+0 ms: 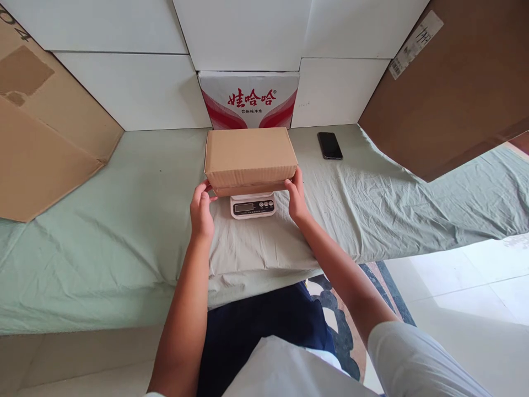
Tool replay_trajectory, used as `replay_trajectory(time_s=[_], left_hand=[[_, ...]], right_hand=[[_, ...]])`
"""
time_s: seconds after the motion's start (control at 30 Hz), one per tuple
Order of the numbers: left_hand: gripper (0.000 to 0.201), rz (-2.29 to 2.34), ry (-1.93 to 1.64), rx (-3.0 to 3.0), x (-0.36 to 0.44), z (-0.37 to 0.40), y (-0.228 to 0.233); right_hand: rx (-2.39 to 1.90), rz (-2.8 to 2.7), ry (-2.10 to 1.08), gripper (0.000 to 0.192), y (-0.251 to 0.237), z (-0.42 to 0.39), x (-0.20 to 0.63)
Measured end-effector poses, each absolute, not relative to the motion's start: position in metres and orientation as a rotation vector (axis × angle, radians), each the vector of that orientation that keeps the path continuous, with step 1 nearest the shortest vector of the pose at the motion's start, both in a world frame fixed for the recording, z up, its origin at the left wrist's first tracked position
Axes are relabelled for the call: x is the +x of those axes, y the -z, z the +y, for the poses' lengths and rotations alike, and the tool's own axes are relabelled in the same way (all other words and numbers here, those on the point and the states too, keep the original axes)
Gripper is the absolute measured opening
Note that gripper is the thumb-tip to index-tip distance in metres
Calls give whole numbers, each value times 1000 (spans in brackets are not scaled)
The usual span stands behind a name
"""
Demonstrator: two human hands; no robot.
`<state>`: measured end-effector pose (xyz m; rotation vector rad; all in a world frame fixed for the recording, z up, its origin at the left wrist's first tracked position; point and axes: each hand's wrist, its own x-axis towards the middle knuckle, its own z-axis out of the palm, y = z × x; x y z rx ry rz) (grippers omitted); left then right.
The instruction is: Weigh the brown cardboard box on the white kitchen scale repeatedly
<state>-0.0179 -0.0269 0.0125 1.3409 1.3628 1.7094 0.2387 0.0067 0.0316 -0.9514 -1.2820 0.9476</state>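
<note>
A closed brown cardboard box sits over a small white digital kitchen scale, covering its weighing surface. Only the front of the scale shows, with a dark display panel and a few round buttons; I cannot read any figure on it. At the box's front left corner, my left hand grips the lower edge, its fingertips partly hidden behind the cardboard. My right hand holds the front right corner, thumb on the front face and fingers along the side. Whether the box's weight rests on the scale or in my hands, I cannot tell.
A black phone lies to the box's right on the green cloth. Behind stands a white and red carton among white boxes. Large brown cartons flank the table, one left and one right.
</note>
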Motion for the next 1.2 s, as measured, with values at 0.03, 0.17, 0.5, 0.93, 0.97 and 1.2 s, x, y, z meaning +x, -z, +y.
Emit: replay_trajectory(time_s=[0.03, 0.17, 0.5, 0.93, 0.97, 1.2], left_hand=[[63, 1362, -1709, 1343, -18, -27, -12], [63, 1351, -1710, 1347, -18, -27, -12], [66, 1370, -1697, 1358, -16, -28, -14], [60, 1155, -1683, 1422, -14, -9, -50], [61, 1132, -1687, 1452, -15, -1, -58], [65, 1089, -1853, 1434, -14, 102, -59]], right_hand=[[-953, -1278, -949, 70, -31, 7, 239], [-949, -1266, -960, 71, -32, 6, 239], [-946, -1309, -930, 70, -34, 7, 239], [-842, -1294, -883, 69, -45, 25, 235], [-843, -1282, -862, 69, -49, 33, 235], [-829, -1243, -745, 66, -70, 120, 214]])
